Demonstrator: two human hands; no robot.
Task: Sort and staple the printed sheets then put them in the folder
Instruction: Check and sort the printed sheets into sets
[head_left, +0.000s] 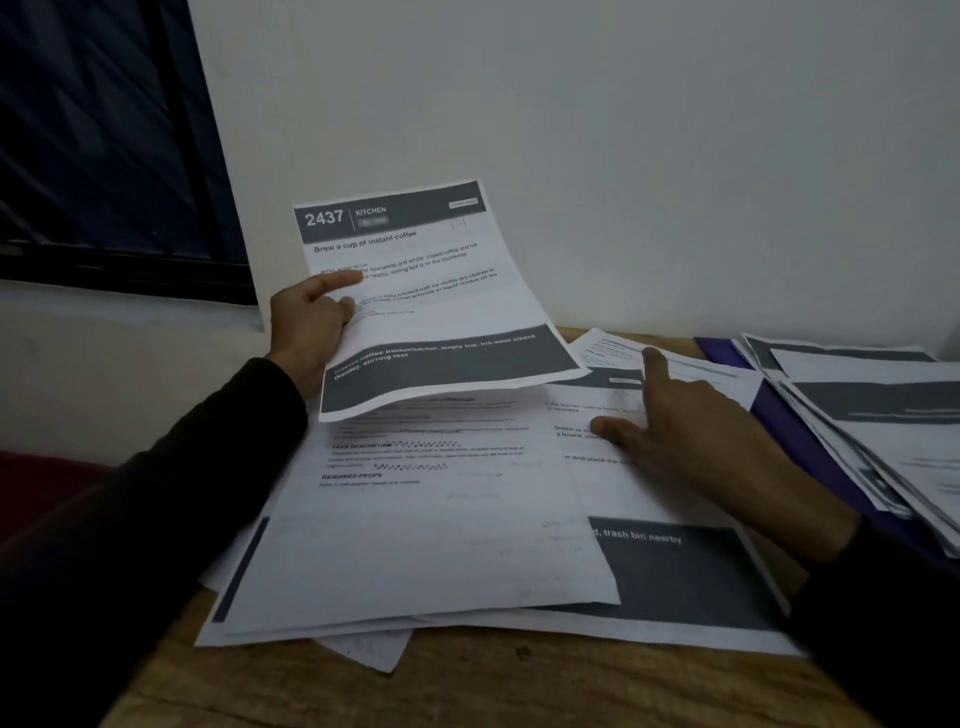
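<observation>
My left hand (306, 332) pinched one sheet (415, 296) above the pile (415, 545); my right hand (696, 431) lay flat on it, left of the folder (779, 421). A careless nudge could scatter the loose pile.

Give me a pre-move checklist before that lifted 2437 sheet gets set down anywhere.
1. Left hand grips the 2437 Kitchen sheet at its left edge: ok.
2. Heading readable for sorting, "Brew a cup of instant coffee": ok.
3. Right hand rests flat on the loose sheets, steadying them: ok.
4. Loose sheets squared up: not ok, they lie fanned and askew on the wooden table.
5. Purple folder free to receive sheets: not ok, another paper stack lies on it.
6. Stapler within reach: cannot tell, none in view.
</observation>
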